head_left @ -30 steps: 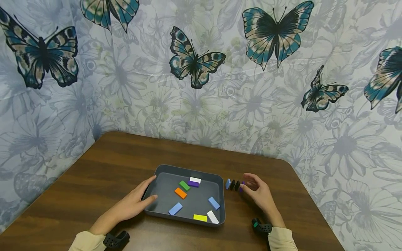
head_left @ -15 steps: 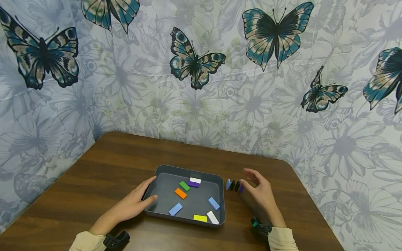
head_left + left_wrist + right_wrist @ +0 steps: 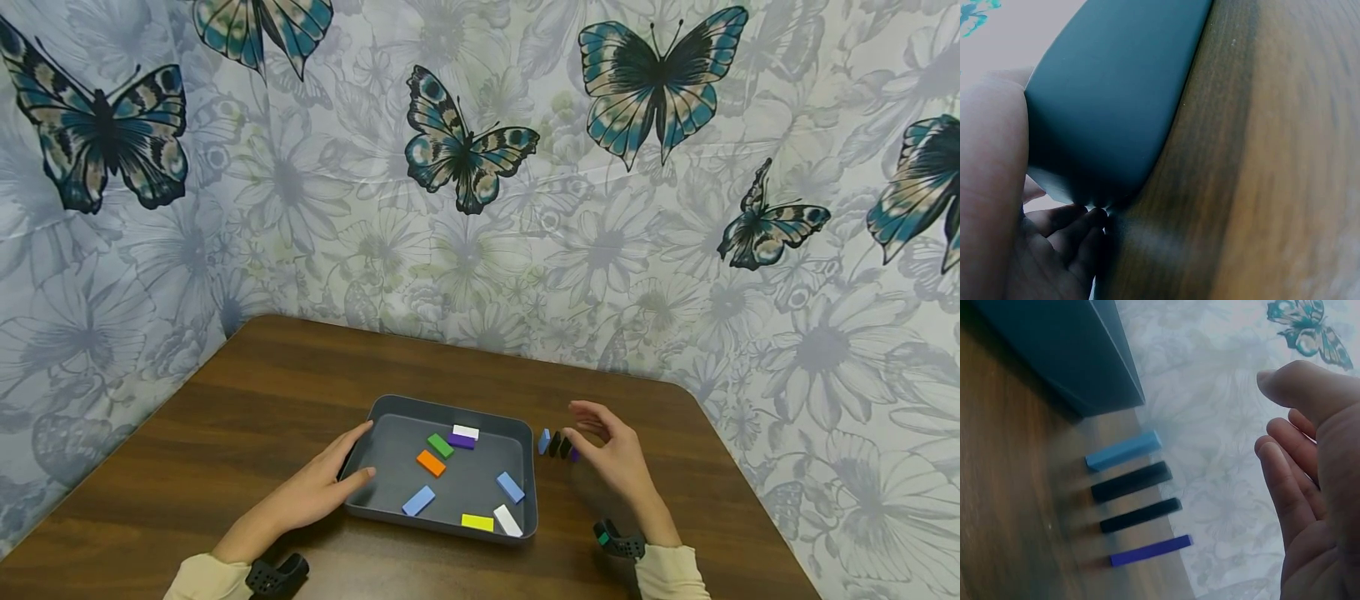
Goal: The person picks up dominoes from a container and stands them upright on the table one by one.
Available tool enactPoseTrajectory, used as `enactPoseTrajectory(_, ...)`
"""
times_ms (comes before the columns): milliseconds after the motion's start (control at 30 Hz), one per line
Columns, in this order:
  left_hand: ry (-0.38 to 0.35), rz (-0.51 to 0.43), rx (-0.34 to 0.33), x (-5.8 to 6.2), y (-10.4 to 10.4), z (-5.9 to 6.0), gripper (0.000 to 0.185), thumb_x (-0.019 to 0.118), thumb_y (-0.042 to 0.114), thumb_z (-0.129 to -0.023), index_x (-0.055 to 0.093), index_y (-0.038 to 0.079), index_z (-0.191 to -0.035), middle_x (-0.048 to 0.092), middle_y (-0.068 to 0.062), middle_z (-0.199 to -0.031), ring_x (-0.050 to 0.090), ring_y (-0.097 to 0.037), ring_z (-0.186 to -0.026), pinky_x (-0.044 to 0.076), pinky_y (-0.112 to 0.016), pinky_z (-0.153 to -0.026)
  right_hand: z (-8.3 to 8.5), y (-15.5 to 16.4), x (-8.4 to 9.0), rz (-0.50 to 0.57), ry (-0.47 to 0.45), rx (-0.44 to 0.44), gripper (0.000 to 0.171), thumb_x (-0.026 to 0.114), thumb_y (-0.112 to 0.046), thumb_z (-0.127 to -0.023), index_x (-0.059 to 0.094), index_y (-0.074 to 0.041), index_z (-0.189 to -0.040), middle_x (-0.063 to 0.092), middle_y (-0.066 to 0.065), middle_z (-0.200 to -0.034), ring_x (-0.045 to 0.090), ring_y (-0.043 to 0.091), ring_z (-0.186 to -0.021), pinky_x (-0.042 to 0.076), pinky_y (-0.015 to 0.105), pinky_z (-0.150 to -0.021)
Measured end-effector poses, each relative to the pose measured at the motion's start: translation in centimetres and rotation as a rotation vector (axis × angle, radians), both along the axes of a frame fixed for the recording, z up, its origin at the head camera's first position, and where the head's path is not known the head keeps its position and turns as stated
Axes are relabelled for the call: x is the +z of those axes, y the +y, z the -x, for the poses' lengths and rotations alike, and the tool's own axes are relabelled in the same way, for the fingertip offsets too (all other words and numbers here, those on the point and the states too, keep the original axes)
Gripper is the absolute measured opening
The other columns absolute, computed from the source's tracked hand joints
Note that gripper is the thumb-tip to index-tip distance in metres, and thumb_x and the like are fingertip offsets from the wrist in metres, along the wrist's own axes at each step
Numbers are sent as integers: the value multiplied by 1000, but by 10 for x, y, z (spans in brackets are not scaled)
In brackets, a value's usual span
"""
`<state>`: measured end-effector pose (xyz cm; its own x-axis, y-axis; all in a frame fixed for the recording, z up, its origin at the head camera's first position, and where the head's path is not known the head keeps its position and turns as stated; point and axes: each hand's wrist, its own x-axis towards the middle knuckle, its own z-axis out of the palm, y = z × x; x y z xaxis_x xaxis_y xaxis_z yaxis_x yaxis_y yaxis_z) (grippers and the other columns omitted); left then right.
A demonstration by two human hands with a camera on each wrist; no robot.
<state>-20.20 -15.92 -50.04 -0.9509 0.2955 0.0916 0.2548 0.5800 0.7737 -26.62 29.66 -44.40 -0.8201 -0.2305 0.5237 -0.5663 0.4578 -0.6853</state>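
Note:
A grey tray (image 3: 442,404) holds flat colored domino tiles: green (image 3: 441,446), orange (image 3: 431,462), yellow (image 3: 477,522), and several white, purple and light blue ones. At its left end, my left hand (image 3: 318,483) holds the tray wall, thumb over the rim and fingers against the outside. Right of the tray, a short row of tiles stands on edge: light blue (image 3: 1124,451), two black (image 3: 1132,482) and purple (image 3: 1150,550). My right hand (image 3: 618,458) hovers beside and above this row, thumb and fingers apart with nothing between them. It partly hides the purple tile in the head view.
The brown wooden table (image 3: 225,433) carries everything. Behind it hangs a floral backdrop (image 3: 487,275) with butterflies. The tray's right wall stands close to the light blue end of the row. Black bands (image 3: 277,575) are on both wrists.
My right hand has let go of the purple tile, which now stands at the row's end. The hand rose slightly, then shifted left over the row. My left hand stays put.

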Motion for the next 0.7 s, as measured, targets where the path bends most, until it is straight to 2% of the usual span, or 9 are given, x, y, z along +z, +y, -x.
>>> enactPoseTrajectory(167, 2, -2, 1, 0, 0, 0, 78, 59, 46, -104, 22, 14, -165, 24, -23, -168, 27, -48, -152, 30, -72, -112, -3, -4, 3, -31, 35, 44, 41, 78, -3, -91, 66, -3, -130, 70, 17, -127, 68, 3, -109, 58, 33, -93)
enactPoseTrajectory(400, 4, 1, 0, 0, 0, -1, 77, 58, 45, -105, 22, 13, -165, 24, -23, -168, 27, -49, -151, 31, -72, -112, -5, -12, 4, -61, 20, 46, 39, 80, -5, -90, 69, -6, -127, 73, 15, -122, 71, 6, -106, 60, 39, -88)
enactPoseTrajectory(567, 4, 1, 0, 0, 0, -1, 77, 59, 45, -105, 22, 13, -165, 24, -23, -168, 27, -49, -151, 31, -72, -112, -7, -17, 3, -86, 36, 48, 37, 80, -2, -89, 70, -6, -125, 75, 14, -118, 75, 23, -101, 61, 44, -83)
enactPoseTrajectory(700, 3, -3, 0, 0, 0, 0, 77, 59, 45, -105, 22, 13, -165, 24, -23, -168, 27, -49, -152, 30, -72, -112, -9, -22, 4, -80, 27, 80, 35, 80, -3, -89, 70, -6, -123, 75, 13, -114, 75, 32, -100, 62, 38, -82)
